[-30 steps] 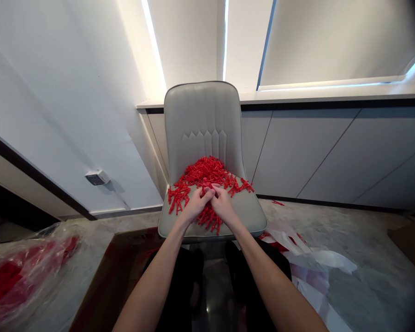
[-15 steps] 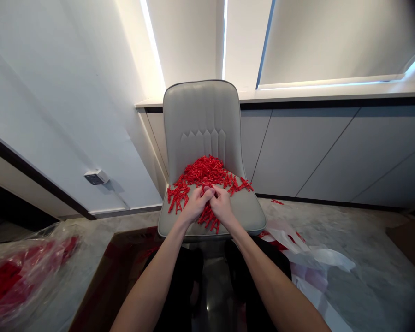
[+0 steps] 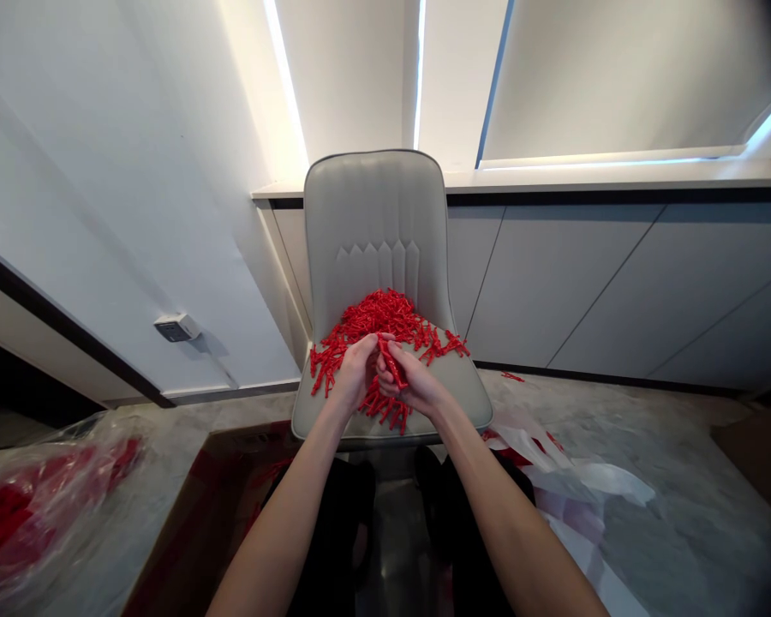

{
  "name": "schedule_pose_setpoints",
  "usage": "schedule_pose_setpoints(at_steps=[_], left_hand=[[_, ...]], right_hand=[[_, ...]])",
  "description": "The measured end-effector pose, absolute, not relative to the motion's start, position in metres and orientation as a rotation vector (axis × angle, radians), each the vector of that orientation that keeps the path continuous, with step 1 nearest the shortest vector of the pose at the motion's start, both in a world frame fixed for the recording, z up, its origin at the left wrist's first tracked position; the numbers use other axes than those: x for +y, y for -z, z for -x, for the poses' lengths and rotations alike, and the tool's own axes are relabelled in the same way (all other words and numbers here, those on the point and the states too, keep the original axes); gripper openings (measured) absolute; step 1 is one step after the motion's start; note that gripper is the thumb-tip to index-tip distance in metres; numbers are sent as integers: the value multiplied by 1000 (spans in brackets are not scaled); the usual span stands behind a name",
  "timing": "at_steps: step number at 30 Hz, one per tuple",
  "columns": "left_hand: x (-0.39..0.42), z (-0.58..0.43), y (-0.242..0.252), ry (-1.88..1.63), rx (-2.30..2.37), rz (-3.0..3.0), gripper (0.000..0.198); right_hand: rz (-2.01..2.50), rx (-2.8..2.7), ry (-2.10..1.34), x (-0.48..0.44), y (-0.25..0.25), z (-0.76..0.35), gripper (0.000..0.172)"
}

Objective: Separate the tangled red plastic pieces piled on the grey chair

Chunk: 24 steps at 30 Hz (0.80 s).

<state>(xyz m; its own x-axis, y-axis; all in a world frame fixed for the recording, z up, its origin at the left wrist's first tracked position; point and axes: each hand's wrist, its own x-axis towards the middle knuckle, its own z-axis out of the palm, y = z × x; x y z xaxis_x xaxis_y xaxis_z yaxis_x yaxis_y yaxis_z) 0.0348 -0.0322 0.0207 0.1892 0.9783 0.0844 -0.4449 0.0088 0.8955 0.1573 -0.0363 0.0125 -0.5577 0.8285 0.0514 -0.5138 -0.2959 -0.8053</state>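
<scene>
A heap of small red plastic pieces [image 3: 376, 315] lies on the seat of a grey padded chair [image 3: 373, 231], spreading in branching clusters to both sides. Both my hands are low over the heap. My right hand [image 3: 411, 379] is shut on one elongated red piece [image 3: 391, 362], which stands tilted out of its fingers. My left hand [image 3: 355, 373] is curled right next to that piece, its fingertips close to the upper end. Whether my left hand holds anything is hidden by its fingers.
A brown cardboard box [image 3: 193, 506] stands below the chair at left, beside a clear plastic bag of red material [image 3: 38, 506]. White plastic sheeting [image 3: 552, 454] lies on the floor at right. A stray red piece [image 3: 512, 376] lies near the low cabinets [image 3: 571, 283].
My hands have drawn slightly apart. The elongated red piece now shows in my right hand, which has turned palm-inward, and my left hand has moved slightly left.
</scene>
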Motion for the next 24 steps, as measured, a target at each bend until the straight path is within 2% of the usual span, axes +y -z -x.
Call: schedule_pose_setpoints(at_steps=[7, 12, 18, 21, 24], left_hand=[[-33, -33, -17, -1349, 722, -946, 36], [-29, -31, -15, -1405, 713, -942, 37], [-27, -32, -17, -1472, 741, -891, 35], [-26, -32, -17, -1458, 742, -913, 41], [-24, -33, -11, -1337, 788, -1017, 49]], right_hand=[[444, -1037, -2077, -34, -4, -157, 49], [373, -959, -2132, -35, -5, -158, 42], [260, -913, -2249, -40, -11, -153, 42], [315, -985, -2105, -38, -8, -148, 42], [521, -1016, -1799, -30, 1, -145, 48]])
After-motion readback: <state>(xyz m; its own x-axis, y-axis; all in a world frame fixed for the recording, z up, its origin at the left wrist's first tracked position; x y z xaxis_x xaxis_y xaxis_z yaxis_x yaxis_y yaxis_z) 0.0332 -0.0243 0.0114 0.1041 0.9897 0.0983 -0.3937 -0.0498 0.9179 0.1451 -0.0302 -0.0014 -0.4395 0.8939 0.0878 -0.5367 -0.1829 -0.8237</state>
